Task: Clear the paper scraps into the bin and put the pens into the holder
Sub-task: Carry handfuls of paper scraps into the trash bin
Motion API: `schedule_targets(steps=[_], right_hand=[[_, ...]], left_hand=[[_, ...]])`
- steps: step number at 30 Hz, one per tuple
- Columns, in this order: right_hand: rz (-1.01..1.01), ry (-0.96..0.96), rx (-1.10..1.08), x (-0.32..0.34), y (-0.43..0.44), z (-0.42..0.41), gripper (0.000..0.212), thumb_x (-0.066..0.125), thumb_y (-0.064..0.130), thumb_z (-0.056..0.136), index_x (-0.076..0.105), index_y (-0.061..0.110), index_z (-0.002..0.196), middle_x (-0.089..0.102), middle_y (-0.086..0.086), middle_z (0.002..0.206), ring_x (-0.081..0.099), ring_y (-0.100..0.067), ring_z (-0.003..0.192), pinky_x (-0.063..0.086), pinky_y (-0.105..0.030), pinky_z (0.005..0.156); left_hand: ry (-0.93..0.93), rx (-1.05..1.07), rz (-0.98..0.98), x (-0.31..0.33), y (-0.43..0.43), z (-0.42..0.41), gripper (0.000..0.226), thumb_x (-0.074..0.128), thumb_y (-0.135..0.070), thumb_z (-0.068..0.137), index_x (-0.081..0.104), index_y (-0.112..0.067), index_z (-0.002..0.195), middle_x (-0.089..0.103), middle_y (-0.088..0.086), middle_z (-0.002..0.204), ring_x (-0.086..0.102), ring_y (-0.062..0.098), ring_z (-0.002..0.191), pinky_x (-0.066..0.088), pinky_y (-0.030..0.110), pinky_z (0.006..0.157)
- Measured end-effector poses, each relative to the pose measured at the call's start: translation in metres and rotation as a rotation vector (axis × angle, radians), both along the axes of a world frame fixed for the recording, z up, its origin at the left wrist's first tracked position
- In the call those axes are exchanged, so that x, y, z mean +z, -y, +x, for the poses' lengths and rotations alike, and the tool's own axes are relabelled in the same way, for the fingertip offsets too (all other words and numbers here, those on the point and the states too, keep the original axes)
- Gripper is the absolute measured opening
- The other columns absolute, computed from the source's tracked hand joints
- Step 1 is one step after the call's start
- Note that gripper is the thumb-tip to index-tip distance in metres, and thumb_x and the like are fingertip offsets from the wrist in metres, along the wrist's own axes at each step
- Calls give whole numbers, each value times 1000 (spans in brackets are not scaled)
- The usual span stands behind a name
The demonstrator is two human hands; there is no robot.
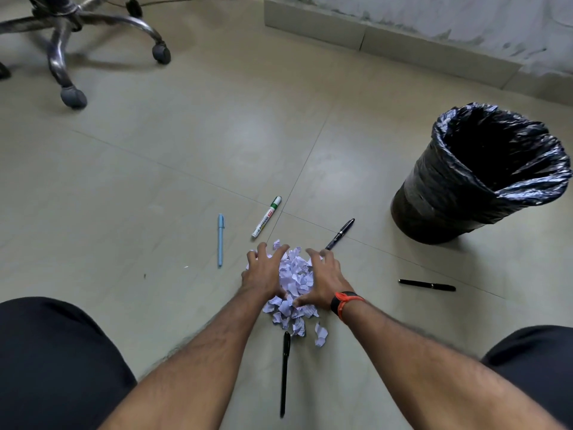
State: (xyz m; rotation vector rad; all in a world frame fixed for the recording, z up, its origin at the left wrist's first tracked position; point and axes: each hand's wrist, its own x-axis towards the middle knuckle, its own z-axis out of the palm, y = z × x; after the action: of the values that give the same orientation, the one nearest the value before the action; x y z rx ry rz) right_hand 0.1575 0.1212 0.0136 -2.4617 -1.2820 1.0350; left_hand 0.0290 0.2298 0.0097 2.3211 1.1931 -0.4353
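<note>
Nearest the camera: two knees in dark trousers (55,361) at the lower corners, with two bare forearms reaching forward between them over the floor; a slim black pen (284,373) lies between the forearms, its long axis pointing away from the person, its far end just short of the heap. Item in hand: a heap of small crumpled white paper scraps (296,268), on the floor directly ahead, elongated near to far, with a few loose scraps at its near edge. The left hand (265,271) cups the heap's left side; the right hand (325,280), with an orange-and-black wristband (342,301) at the wrist, cups its right side; the fingers of both hands curl round the scraps; whether the heap has left the floor cannot be told. Governing relation: the round bin lined with a black plastic bag (434,193) stands ahead and to the right of the hands, well apart, mouth open upward; the right hand is the nearer; in my judgement the load must travel forward and rightward, passing over the dark capped pen (340,234) just beyond the right fingertips. Other pens: a light blue pen (220,240) and a white marker with a green cap (266,217) beyond and to the left of the left hand; a black pen with gold trim (427,285) out to the right. No holder in view. Floor of pale glossy tiles (186,144); a wheeled metal chair base (62,41) far left; a worn wall with a pale skirting behind.
</note>
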Motion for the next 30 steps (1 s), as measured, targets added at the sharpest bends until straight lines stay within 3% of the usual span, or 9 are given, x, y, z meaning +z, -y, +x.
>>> schedule_targets(steps=[2,5,8,11,15,20,24,30], right_hand=[[-60,2,123,1,-5,-4,127,89,48,52,10,39,151,5,-8,155,18,-30,141,46,-48,101],[-100,35,180,-6,-6,-10,116,88,39,59,15,40,150,11,-10,151,21,-32,140,48,-47,98],[-95,87,190,-13,-8,-14,88,79,25,72,31,34,145,29,-11,139,33,-32,131,50,-43,96],[-64,99,193,-15,-12,-14,58,65,12,83,45,28,136,40,-10,128,47,-33,119,50,-41,93],[-59,92,159,-14,-15,-10,39,60,9,86,57,24,122,48,-8,126,55,-33,112,48,-37,91],[-35,56,58,0,-25,2,33,62,8,82,70,23,111,65,-7,119,60,-28,111,47,-30,91],[-8,19,-18,14,-26,15,30,66,9,80,71,18,107,69,-8,112,64,-28,102,47,-25,77],[76,-58,-57,62,-32,38,19,72,8,72,73,14,90,73,-8,89,69,-25,83,59,-37,76]], left_hand=[[-30,-37,-21,-2,4,1,114,90,-42,58,18,-44,146,9,6,152,16,35,138,50,49,94],[-37,-53,-39,-10,10,-5,101,85,-38,67,23,-39,147,13,9,152,22,36,137,45,43,98],[-4,-66,-18,-16,14,-10,81,75,-30,77,32,-32,145,28,9,144,31,33,130,40,37,100],[63,-3,-8,-22,15,-12,58,68,-20,81,46,-27,134,39,7,135,38,30,124,45,37,89],[106,42,16,-20,13,-12,37,57,-8,85,57,-19,121,50,9,122,50,29,111,47,37,77],[118,63,34,-6,1,-8,30,62,-10,83,61,-19,111,54,8,113,57,30,104,50,36,78],[142,116,20,11,-7,-9,22,62,-11,82,64,-18,103,54,9,107,59,32,99,48,34,76],[210,138,14,52,-4,-4,22,63,-10,75,66,-18,95,61,7,99,61,30,90,40,29,64]])
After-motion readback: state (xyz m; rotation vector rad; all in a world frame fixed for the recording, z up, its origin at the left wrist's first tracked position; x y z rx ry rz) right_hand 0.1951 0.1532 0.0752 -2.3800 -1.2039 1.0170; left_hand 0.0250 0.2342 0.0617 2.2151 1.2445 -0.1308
